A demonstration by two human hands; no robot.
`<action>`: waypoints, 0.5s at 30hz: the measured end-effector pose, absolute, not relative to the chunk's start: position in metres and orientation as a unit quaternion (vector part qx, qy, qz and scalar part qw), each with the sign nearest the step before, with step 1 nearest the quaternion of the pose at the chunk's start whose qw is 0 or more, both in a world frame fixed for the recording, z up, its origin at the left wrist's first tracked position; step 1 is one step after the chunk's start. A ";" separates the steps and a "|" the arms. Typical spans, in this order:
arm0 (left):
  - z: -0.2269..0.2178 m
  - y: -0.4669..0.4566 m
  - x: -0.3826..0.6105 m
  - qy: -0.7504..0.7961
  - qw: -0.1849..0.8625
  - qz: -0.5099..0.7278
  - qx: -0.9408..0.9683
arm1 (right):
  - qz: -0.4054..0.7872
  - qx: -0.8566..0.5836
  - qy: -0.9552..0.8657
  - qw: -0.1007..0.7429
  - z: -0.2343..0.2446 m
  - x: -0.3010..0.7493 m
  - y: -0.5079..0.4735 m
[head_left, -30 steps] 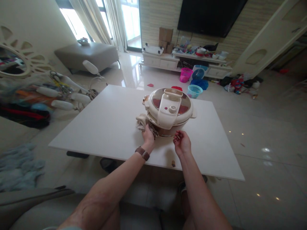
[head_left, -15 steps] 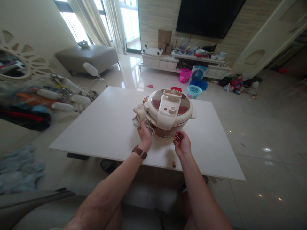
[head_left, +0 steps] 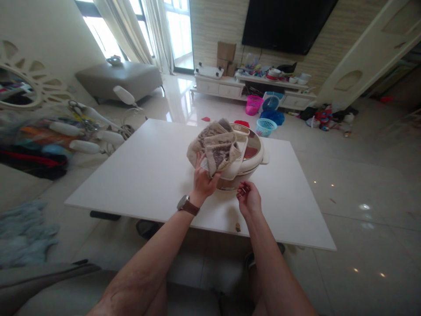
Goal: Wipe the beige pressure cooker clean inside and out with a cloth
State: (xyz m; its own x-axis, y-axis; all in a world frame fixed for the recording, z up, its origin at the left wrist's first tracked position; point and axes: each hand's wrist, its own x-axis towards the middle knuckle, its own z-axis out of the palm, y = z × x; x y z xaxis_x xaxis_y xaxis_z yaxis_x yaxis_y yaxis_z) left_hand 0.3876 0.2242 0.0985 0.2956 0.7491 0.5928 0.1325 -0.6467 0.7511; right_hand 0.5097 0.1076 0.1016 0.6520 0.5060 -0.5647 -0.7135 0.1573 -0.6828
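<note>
A cream pressure cooker with a glass lid stands in the middle of the white table. My left hand, a brown watch on its wrist, is closed on a stained beige cloth and holds it up over the left half of the lid, hiding much of the cooker. My right hand hovers just in front of the cooker's base with fingers curled in a loose pinch; what it holds, if anything, is too small to make out.
A small dark crumb lies near the table's front edge. Tools and cables pile up left of the table. Pink and blue baskets sit on the glossy floor behind, before a TV cabinet.
My left hand has lifted the cloth from the table beside the cooker's left side up onto the lid. The right hand has barely moved.
</note>
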 end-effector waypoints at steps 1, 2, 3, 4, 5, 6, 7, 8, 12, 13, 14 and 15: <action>0.099 0.223 0.387 0.274 0.270 0.499 0.776 | 0.404 -0.507 0.101 0.754 0.102 0.509 0.108; 0.099 0.222 0.388 0.260 0.246 0.492 0.793 | 0.403 -0.507 0.101 0.755 0.102 0.509 0.108; 0.099 0.223 0.388 0.258 0.233 0.492 0.798 | 0.403 -0.507 0.102 0.754 0.103 0.508 0.108; 0.100 0.224 0.389 0.273 0.232 0.499 0.789 | 0.404 -0.508 0.104 0.754 0.103 0.508 0.108; 0.100 0.227 0.391 0.293 0.242 0.508 0.773 | 0.405 -0.508 0.106 0.753 0.103 0.508 0.108; 0.099 0.229 0.392 0.313 0.259 0.521 0.751 | 0.406 -0.509 0.107 0.751 0.103 0.508 0.108; 0.098 0.232 0.394 0.329 0.281 0.533 0.727 | 0.407 -0.509 0.108 0.751 0.103 0.508 0.108; 0.096 0.236 0.395 0.340 0.303 0.546 0.703 | 0.407 -0.510 0.108 0.750 0.103 0.508 0.108; 0.090 0.243 0.398 0.361 0.371 0.581 0.628 | 0.406 -0.513 0.103 0.750 0.102 0.508 0.108; 0.089 0.244 0.398 0.364 0.382 0.585 0.616 | 0.406 -0.513 0.101 0.750 0.101 0.508 0.108; 0.089 0.244 0.399 0.366 0.389 0.589 0.606 | 0.406 -0.512 0.099 0.750 0.101 0.507 0.108; 0.090 0.243 0.399 0.365 0.395 0.593 0.599 | 0.406 -0.513 0.098 0.750 0.101 0.507 0.109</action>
State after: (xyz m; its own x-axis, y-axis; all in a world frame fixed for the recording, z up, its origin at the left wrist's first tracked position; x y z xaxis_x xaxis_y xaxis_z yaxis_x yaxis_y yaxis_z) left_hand 0.3988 0.2435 0.0900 0.0300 0.9059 0.4224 -0.0310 -0.4216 0.9063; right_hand 0.5070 0.1086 0.1006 0.6507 0.5089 -0.5636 -0.7098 0.1439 -0.6895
